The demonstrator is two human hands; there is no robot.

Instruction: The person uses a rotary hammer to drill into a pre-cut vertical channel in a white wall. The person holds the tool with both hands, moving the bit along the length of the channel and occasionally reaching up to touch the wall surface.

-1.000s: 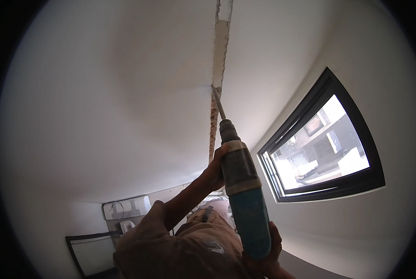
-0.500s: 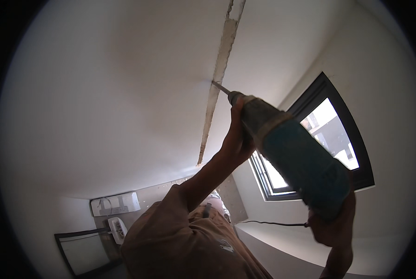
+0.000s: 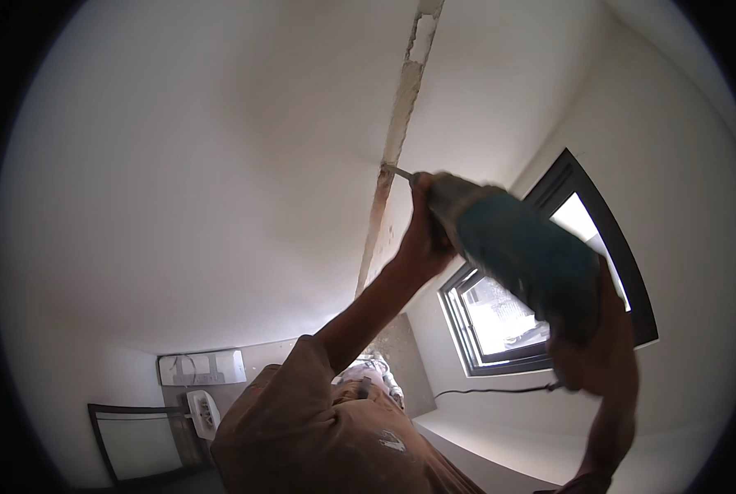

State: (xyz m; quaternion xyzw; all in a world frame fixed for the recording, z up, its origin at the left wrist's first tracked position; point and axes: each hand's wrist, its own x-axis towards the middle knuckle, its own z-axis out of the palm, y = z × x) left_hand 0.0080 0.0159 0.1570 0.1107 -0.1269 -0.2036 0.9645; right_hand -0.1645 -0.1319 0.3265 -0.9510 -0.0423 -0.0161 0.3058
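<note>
A teal and dark grey power drill (image 3: pixel 524 247), slightly blurred, is tilted across the view. Its metal chisel bit (image 3: pixel 399 172) meets the edge of a rough channel (image 3: pixel 405 99) cut in the white plastered surface (image 3: pixel 261 165). My left hand (image 3: pixel 425 230) is closed around the front of the drill, just behind the bit. My right hand (image 3: pixel 590 350) grips the rear handle, partly smeared by motion. A black cord (image 3: pixel 491 390) runs leftward from the drill's back end.
A black-framed window (image 3: pixel 639 305) sits right of the channel, behind the drill. At lower left are a black-framed glass panel (image 3: pixel 137 445), a white fixture (image 3: pixel 204 413) and a pale rectangular panel (image 3: pixel 203 369). A ledge (image 3: pixel 458 436) lies below the window.
The drill has swung from upright to a slant, its back end moving up and right with my right hand. The bit's tip has shifted slightly along the channel; the cord has come into view.
</note>
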